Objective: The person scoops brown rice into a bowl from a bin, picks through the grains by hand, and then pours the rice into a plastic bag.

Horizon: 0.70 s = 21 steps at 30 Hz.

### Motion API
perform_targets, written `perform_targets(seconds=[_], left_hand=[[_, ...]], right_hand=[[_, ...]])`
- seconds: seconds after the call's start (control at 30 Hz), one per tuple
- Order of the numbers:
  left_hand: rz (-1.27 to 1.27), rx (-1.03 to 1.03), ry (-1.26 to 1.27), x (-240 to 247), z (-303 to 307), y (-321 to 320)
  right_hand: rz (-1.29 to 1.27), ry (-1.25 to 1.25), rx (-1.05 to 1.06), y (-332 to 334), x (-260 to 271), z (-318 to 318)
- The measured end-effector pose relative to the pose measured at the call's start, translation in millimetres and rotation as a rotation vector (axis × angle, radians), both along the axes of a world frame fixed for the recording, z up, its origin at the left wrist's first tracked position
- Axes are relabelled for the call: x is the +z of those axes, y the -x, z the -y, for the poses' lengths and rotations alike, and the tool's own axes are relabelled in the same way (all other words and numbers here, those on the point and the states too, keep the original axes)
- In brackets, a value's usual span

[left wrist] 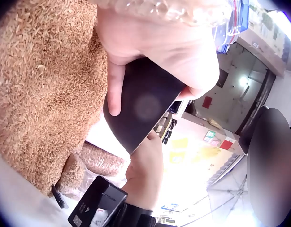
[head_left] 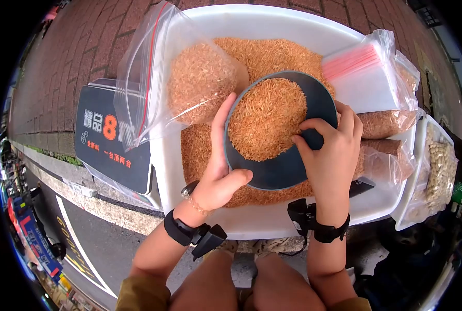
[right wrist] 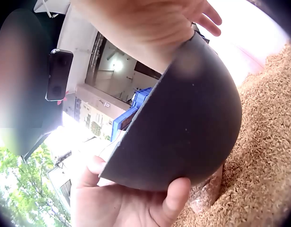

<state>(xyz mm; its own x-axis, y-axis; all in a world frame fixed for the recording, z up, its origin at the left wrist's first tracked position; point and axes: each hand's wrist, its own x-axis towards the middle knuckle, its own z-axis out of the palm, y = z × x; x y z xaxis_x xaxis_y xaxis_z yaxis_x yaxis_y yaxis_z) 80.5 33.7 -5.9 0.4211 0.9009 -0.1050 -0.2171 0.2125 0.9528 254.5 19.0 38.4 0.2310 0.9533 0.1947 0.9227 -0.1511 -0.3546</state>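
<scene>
In the head view a dark round bowl (head_left: 320, 93) is tilted over a white tub, with brown rice (head_left: 264, 119) heaped on its left side. My left hand (head_left: 215, 179) grips the bowl from the left, its thumb over the rim and its fingers along the outside. From the right my right hand (head_left: 334, 150) reaches into the bowl, thumb and forefinger bent close together at the edge of the rice. I cannot tell whether a grain is between them. The bowl's smooth outer side (right wrist: 192, 113) faces the right wrist camera, above the loose rice (right wrist: 268, 113).
The white tub (head_left: 272, 223) holds loose rice around the bowl. A zip bag of rice (head_left: 202, 85) stands at its left, beside a black printed box (head_left: 104, 140). Empty zip bags (head_left: 355, 78) and filled rice bags (head_left: 386, 124) lie right, near a tray of pale beans (head_left: 441, 168).
</scene>
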Motion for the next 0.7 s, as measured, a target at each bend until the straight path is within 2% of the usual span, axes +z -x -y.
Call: perform_targets(seconds=[0.27, 0.37, 0.53, 0.7], left_hand=[[-0.058, -0.014, -0.031, 0.9, 2.0, 2.1], [-0.081, -0.018, 0.049, 2.1, 4.1, 2.9], [-0.027, -0.022, -0.116, 0.9, -1.4, 0.9], [-0.020, -0.023, -0.150, -0.9, -1.9, -1.6]], right_hand=[[-0.008, 0.025, -0.026, 0.4, 0.3, 0.7], [-0.007, 0.040, -0.029, 0.7, 4.2, 1.9], [0.008, 0.083, -0.019, -0.7, 4.2, 4.3], [-0.001, 0.096, -0.019, -1.5, 1.5, 4.8]])
